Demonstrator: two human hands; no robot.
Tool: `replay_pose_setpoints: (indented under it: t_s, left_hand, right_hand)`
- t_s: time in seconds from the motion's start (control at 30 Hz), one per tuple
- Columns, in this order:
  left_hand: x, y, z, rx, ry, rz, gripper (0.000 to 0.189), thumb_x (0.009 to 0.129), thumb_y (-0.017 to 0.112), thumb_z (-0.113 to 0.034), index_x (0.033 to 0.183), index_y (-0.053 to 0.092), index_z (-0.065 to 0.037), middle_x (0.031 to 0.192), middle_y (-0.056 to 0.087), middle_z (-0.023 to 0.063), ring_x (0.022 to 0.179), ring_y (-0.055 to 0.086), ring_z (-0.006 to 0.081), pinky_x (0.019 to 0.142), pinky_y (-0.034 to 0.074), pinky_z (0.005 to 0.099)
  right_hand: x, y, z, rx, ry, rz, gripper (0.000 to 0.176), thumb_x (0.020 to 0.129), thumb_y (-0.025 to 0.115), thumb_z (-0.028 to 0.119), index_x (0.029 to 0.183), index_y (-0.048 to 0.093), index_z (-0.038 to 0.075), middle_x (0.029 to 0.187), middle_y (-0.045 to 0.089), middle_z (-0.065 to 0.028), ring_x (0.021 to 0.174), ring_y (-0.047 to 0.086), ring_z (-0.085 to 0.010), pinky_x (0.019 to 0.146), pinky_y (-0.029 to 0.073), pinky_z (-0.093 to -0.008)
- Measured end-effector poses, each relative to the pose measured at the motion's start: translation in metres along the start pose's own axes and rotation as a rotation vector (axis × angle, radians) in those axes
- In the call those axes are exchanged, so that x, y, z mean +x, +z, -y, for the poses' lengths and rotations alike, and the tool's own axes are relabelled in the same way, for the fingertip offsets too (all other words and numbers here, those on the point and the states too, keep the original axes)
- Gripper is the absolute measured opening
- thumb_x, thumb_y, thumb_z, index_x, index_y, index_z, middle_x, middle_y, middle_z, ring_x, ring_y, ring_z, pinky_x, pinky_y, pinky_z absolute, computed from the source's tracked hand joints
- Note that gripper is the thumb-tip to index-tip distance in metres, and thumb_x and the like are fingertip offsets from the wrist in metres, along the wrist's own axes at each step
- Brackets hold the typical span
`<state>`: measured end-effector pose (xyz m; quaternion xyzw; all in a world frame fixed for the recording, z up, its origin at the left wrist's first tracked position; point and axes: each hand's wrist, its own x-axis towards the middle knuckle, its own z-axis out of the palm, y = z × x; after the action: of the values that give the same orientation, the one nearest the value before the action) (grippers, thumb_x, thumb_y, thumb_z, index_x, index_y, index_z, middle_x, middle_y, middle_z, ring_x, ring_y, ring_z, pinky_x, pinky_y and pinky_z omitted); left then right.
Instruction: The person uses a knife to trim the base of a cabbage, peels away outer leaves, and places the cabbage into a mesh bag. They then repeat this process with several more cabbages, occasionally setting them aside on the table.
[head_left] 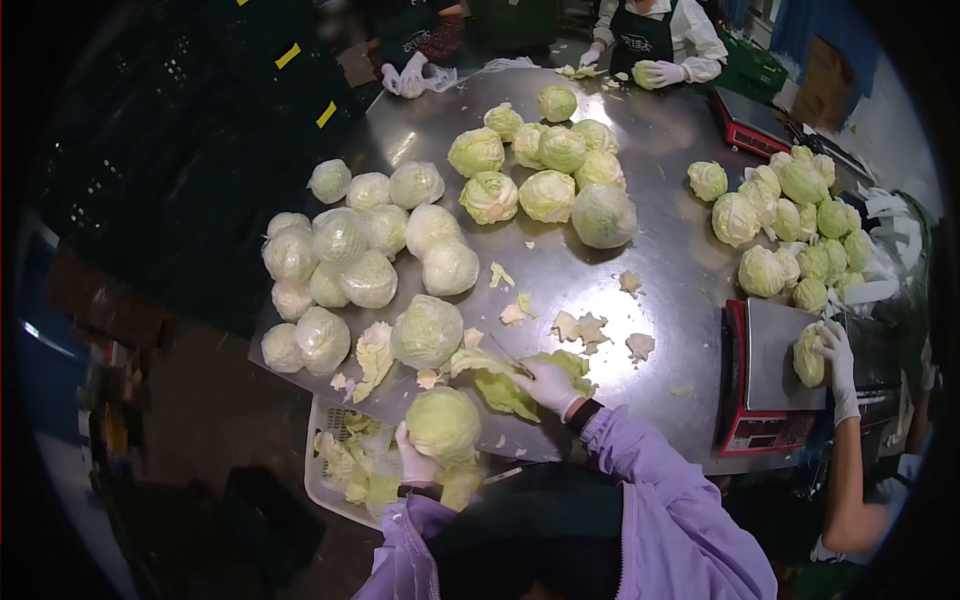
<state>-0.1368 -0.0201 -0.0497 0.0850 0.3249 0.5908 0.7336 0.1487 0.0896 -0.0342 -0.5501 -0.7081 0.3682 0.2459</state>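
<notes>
My left hand (417, 462), in a white glove, cups a pale green cabbage (443, 427) from below and the left, over the table's near edge. To its right, my gloved right hand (550, 387) is closed at the end of a loose outer cabbage leaf (500, 385). A thin sliver by those fingers is too small to make out. Another leaf (565, 368) lies behind that hand. Just beyond the held cabbage sits a film-wrapped cabbage (427, 332). Below my left hand, a white plastic basket (322, 478) contains trimmed leaves.
Wrapped cabbages (368, 278) crowd the metal table's (670, 250) left side; bare cabbages (547, 196) stand at the back. Leaf scraps (585, 328) lie mid-table. At right, a co-worker's hand (838, 365) holds a cabbage on a red scale (770, 430). Two people work at the far edge.
</notes>
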Motion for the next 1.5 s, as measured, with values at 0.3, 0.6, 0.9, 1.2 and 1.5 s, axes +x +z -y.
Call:
replay_pose_setpoints:
  t_s: [0.3,0.6,0.9,1.2,1.5]
  left_hand:
    - [0.035,0.148,-0.011,0.334,0.079,0.208,0.066,0.093,0.044,-0.047,0.139,0.036,-0.001,0.142,0.039,0.0168,0.129,0.041,0.0288,0.106,0.038,0.0447]
    - [0.093,0.264,0.046,1.173,0.129,0.517,0.073,0.09,0.06,-0.036,0.145,0.028,-0.003,0.15,0.03,0.0173,0.135,0.032,0.0322,0.11,0.029,0.039]
    - [0.132,0.205,0.083,2.436,0.44,0.711,0.089,0.066,0.063,-0.072,0.136,0.048,-0.019,0.144,0.039,0.0136,0.133,0.026,0.0484,0.105,0.013,0.0668]
    - [0.121,0.186,0.084,2.641,0.247,0.575,0.084,0.074,0.056,-0.071,0.142,0.04,-0.024,0.148,0.034,0.0145,0.127,0.038,0.0476,0.11,0.014,0.0587]
    - [0.065,0.125,0.055,2.564,0.173,0.51,0.081,0.079,0.052,-0.069,0.143,0.037,-0.023,0.148,0.033,0.0171,0.127,0.036,0.0491,0.111,0.016,0.0556]
  right_hand:
    - [-0.059,-0.071,0.06,1.275,0.314,0.244,0.049,0.096,0.053,0.028,0.138,0.039,0.006,0.093,0.064,-0.0049,0.059,0.059,-0.0047,0.046,0.045,-0.0185]
    - [-0.057,-0.142,-0.034,1.795,0.224,-0.265,0.054,0.095,0.039,0.055,0.124,0.05,0.011,0.087,0.062,-0.0005,0.053,0.053,-0.0066,0.041,0.045,-0.0185]
    - [-0.043,-0.384,-0.126,1.458,0.219,-1.184,0.052,0.081,0.062,0.06,0.108,0.057,0.015,0.073,0.055,-0.0002,0.054,0.048,-0.0117,0.043,0.04,-0.0237]
    - [-0.041,-0.465,-0.264,1.341,0.397,-1.237,0.058,0.077,0.061,0.067,0.086,0.053,0.011,0.048,0.036,0.0002,0.033,0.033,-0.0152,0.035,0.03,-0.0283]
    - [-0.013,-0.326,-0.076,0.627,0.521,-0.567,0.028,0.088,0.055,0.014,0.114,0.056,0.007,0.081,0.062,-0.0047,0.048,0.05,-0.0098,0.041,0.04,-0.023]
